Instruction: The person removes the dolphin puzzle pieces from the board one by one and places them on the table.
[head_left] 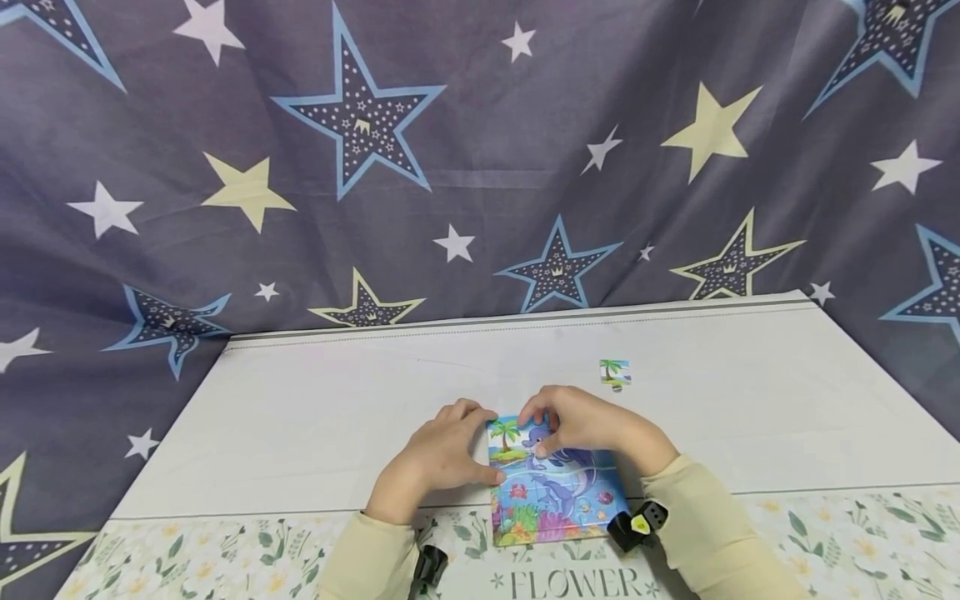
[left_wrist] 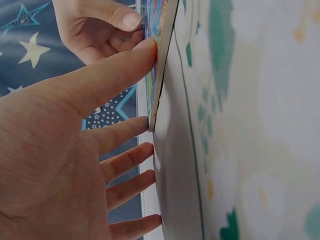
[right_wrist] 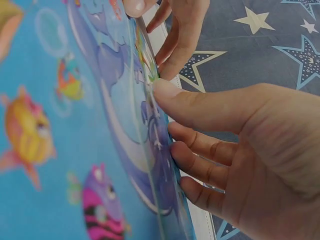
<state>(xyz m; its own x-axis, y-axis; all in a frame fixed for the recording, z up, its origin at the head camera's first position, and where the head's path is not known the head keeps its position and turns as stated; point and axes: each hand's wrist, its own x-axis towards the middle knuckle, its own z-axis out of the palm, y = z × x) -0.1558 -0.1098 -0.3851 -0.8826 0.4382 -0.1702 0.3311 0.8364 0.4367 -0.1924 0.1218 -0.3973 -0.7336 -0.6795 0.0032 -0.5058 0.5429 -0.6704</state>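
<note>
A jigsaw puzzle (head_left: 550, 510) with dolphins, a palm tree, a crab and coral lies near the front of the table. My left hand (head_left: 442, 454) is at its left side: the thumb touches the face near the edge, and the other fingers reach the far left corner. In the left wrist view those fingers are spread and nearly straight. My right hand (head_left: 581, 421) bends over the far part, its thumb (right_wrist: 167, 92) pressing on the picture and its other fingers at the far edge. A loose puzzle piece (head_left: 615, 372) with a palm tree lies beyond the right hand.
The white table (head_left: 337, 417) has a flowered strip (head_left: 225, 554) along the front, with the word FLOWER beneath the puzzle. A dark curtain (head_left: 480, 150) with stars hangs behind the back edge. Black straps sit on both sleeves.
</note>
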